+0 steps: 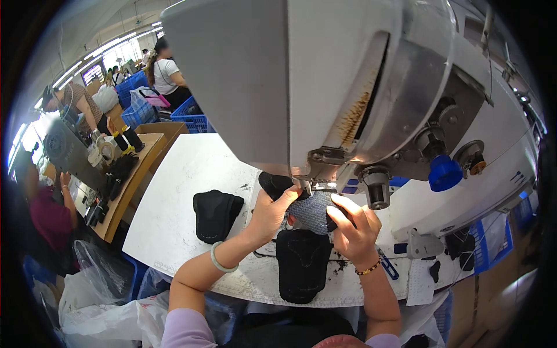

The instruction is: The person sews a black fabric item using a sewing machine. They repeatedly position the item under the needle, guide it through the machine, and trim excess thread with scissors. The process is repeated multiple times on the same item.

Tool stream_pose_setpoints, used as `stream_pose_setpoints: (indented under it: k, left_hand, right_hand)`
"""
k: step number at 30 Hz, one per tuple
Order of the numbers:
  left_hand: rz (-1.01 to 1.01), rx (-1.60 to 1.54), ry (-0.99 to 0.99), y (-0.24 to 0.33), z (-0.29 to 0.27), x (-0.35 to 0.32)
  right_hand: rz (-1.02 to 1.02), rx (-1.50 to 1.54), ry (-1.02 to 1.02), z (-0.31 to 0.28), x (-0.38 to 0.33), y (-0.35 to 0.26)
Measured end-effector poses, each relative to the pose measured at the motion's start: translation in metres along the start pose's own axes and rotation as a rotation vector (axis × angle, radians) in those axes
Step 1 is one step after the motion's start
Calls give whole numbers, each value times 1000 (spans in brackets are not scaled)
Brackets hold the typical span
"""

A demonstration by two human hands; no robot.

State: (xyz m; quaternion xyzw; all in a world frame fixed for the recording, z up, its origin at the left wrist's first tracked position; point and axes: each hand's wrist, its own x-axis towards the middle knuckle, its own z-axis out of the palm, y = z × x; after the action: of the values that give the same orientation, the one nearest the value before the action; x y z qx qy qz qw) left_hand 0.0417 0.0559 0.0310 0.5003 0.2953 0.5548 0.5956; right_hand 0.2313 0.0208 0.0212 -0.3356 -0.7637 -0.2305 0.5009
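Under the needle area of a large white sewing machine (342,75) lies a grey mesh fabric piece with black edges (314,213). My left hand (268,217) pinches its left side close to the presser foot (310,188), thumb toward the needle. On the other side, my right hand (355,229) grips the black right edge between bent fingers and a mostly hidden thumb. A black padded fabric piece (303,267) lies on the table just in front of the mesh one. Another black padded stack (217,216) rests to the left of my left hand.
Blue-handled thread snips (387,264) and a paper sheet (421,282) lie right on the white table (168,203), which carries dark lint. Blue crates (493,243) stand at the right. Plastic bags (110,313) fill the lower left. Other people (168,75) work beyond, at the left.
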Motion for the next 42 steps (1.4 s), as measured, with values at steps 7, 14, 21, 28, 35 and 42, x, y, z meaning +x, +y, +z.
stream_pose_setpoints:
  k: [7,14,21,28,35,42]
  left_hand:
    - [151,53,83,-6,8,-4]
    - [87,36,153,1,14,-9]
    - [-29,-21,112,5,11,-14]
    - [-396,-233,4,29,-25,20]
    - [-305,-124,-213,24,-29,32]
    - [-180,-168,-92,9,-20,12]
  right_hand:
    - [190,79,15,0,-2,-1]
    - [439,172,132,7,4,-3]
    - [519,196,100,11,-3,9]
    - [708,388,123,25,-7,20]
    - [266,55,294,19,-18,13]
    - [72,-14,135,18,-6,-4]
